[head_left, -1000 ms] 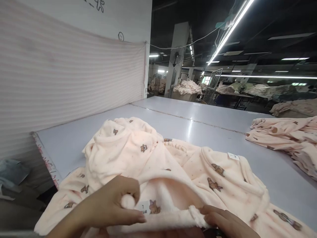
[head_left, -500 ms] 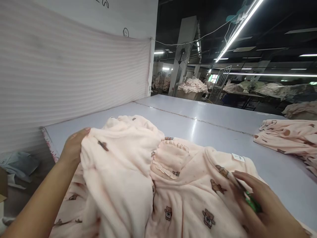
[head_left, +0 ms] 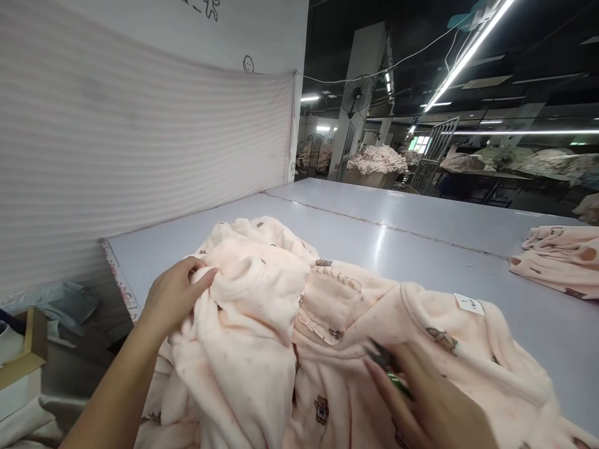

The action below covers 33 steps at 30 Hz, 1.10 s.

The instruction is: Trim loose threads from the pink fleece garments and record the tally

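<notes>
A pale pink fleece garment with small brown bears lies bunched on the grey table in front of me. My left hand grips a fold of it at the left, fingers closed on the fabric. My right hand rests low on the garment at the right, blurred, with a small dark and green tool held between its fingers. A white paper tag sits on the garment's far right part.
A second pile of the same bear fabric lies at the table's right edge. A striped cloth hangs on the wall to the left. A box edge and scraps lie below the table's left end. Heaps of fabric stand far behind.
My left hand came back from the far left edge and now grips a fold nearer the middle. My right hand slid left across the garment with the tool.
</notes>
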Each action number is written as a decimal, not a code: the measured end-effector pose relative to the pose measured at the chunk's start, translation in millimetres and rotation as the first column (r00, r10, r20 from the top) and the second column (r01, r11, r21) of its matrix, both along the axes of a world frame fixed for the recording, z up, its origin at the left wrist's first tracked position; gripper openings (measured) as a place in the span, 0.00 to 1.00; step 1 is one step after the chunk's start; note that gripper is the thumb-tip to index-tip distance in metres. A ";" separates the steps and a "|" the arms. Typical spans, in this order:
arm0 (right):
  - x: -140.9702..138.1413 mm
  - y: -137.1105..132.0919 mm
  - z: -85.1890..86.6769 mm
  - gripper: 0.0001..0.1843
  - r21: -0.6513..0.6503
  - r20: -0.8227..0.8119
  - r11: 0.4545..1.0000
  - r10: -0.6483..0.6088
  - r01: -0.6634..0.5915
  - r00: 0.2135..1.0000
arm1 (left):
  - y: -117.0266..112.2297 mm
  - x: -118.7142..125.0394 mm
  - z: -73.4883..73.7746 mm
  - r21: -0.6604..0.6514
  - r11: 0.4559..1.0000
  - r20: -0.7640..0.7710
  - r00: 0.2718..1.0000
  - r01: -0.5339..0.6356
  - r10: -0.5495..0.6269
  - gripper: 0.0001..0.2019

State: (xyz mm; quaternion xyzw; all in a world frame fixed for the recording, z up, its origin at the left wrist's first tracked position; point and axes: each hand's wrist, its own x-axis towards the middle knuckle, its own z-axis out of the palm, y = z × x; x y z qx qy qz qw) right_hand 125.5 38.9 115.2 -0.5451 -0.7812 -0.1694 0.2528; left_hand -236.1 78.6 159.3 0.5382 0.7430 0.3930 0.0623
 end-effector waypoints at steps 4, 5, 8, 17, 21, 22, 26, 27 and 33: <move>-25.5 23.2 -11.6 0.13 0.057 0.188 0.998 0.020 -0.031 0.982 | -25.6 43.6 13.8 0.312 0.943 -0.521 0.851 0.116 0.068 0.13; -25.1 27.3 -15.0 0.12 0.074 0.208 0.997 0.003 -0.018 0.978 | -29.3 53.3 12.9 0.371 0.905 -0.540 0.842 0.211 0.025 0.13; -18.7 31.7 -21.1 0.09 0.092 0.264 0.996 -0.020 -0.005 0.964 | -27.8 71.2 -0.2 0.388 0.812 -0.601 0.788 0.435 -0.135 0.14; -19.1 33.7 -23.5 0.07 0.061 0.320 0.998 -0.053 0.035 0.946 | 9.8 55.9 -44.3 0.282 0.885 -0.630 0.767 0.372 -0.121 0.13; -17.5 36.7 -27.3 0.08 0.051 0.312 0.997 -0.064 0.051 0.948 | 9.2 55.3 -44.1 0.282 0.885 -0.615 0.778 0.370 -0.129 0.13; -17.1 36.6 -27.8 0.08 0.049 0.310 0.997 -0.067 0.054 0.948 | 9.1 55.4 -44.1 0.284 0.886 -0.610 0.782 0.366 -0.128 0.13; -16.8 33.2 -26.7 0.12 0.040 0.306 0.996 -0.086 0.077 0.948 | 10.4 54.2 -45.7 0.292 0.885 -0.595 0.793 0.363 -0.130 0.12; -17.1 32.3 -26.0 0.12 0.032 0.307 0.996 -0.089 0.083 0.947 | 10.8 53.7 -46.1 0.292 0.884 -0.593 0.794 0.365 -0.132 0.12; -17.6 35.9 -27.5 0.09 -0.073 0.305 0.993 -0.066 0.093 0.950 | 10.6 53.3 -47.3 0.288 0.886 -0.588 0.798 0.362 -0.135 0.13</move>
